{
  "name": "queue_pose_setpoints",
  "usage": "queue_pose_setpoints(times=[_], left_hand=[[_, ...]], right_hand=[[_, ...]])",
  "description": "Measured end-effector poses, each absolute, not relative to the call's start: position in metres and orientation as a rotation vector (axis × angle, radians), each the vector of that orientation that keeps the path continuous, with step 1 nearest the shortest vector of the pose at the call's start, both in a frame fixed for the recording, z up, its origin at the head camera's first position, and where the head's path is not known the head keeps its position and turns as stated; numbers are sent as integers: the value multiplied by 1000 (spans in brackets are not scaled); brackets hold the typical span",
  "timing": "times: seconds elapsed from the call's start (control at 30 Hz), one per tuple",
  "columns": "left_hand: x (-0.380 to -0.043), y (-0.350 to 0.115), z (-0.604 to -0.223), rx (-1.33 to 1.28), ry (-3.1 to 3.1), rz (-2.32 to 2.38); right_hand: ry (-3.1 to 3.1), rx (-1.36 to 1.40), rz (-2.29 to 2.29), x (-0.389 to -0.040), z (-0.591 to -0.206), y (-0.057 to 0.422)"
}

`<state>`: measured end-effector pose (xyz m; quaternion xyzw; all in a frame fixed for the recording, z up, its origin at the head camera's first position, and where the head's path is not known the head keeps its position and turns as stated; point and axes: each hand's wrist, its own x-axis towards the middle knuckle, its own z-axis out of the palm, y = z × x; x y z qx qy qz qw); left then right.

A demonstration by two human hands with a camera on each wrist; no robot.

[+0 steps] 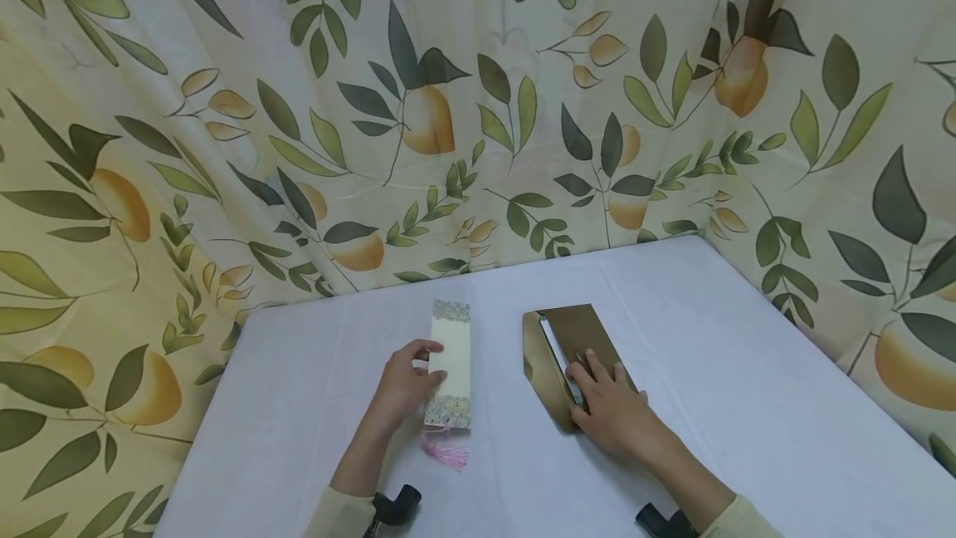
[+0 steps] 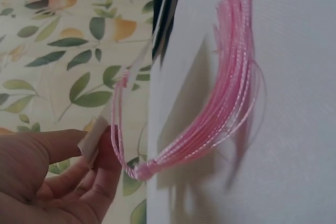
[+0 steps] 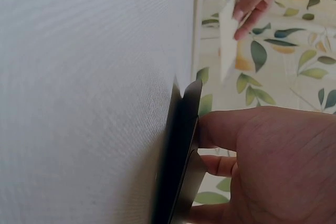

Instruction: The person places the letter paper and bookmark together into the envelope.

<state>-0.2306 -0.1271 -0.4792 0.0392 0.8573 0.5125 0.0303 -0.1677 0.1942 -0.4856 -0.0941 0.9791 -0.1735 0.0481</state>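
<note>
My left hand (image 1: 406,384) pinches the left edge of a cream bookmark (image 1: 451,364) with patterned bands at both ends. From its near end hangs a pink tassel (image 1: 446,451), large in the left wrist view (image 2: 220,87). Over at the right, my right hand (image 1: 616,409) rests on a gold-brown envelope (image 1: 586,326), fingers spread across its front. The envelope's flap (image 1: 539,372) is folded out to the left, and a pale strip (image 1: 554,347) shows along its opening. In the right wrist view, the thumb (image 3: 223,129) touches the envelope's edge.
Both things are on or over a white-covered table (image 1: 299,372), the bookmark to the envelope's left. A curtain (image 1: 478,106) printed with leaves and fruit hangs behind and beside the table. Black camera mounts (image 1: 397,505) sit at both wrists.
</note>
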Motion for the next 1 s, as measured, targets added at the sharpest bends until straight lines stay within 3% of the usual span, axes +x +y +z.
queue_pose_setpoints(times=[0.63,1.0], left_hand=[[-233,-102,-452,121,2575,1762],[-232,-81,-457,173,2485,1798]], right_hand=[[2977,-290,-537,-166,-486,195],[2974,-280,-569,-164,-481,193]])
